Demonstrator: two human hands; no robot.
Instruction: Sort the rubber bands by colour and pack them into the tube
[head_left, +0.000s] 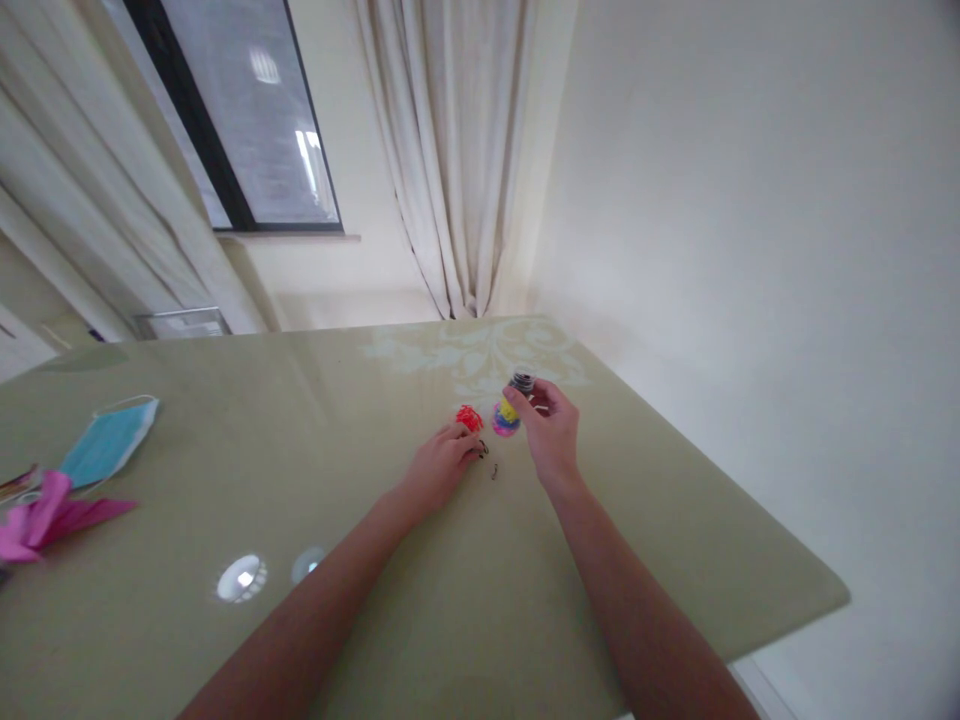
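My right hand (555,425) is closed round a small clear bottle (517,393), tilted a little above the table. Pink, blue, yellow and black layers of small loops, perhaps rubber bands, show through its wall, and its open-looking ribbed neck points up. To its left, my left hand (442,460) rests on the table with fingers bent and drawn together. A pile of red loops (469,417) lies at those fingers, partly covered by them. Small black loops (484,449) sit at the fingertips; what is pinched there is hidden. Another dark loop (494,472) lies nearer me.
The glossy greenish table (375,620) has its right edge beside a white wall (750,250). On the left lie a blue face mask (112,440) and a pink folded piece (56,515). Curtains (450,150) and a window (251,110) stand beyond the far edge.
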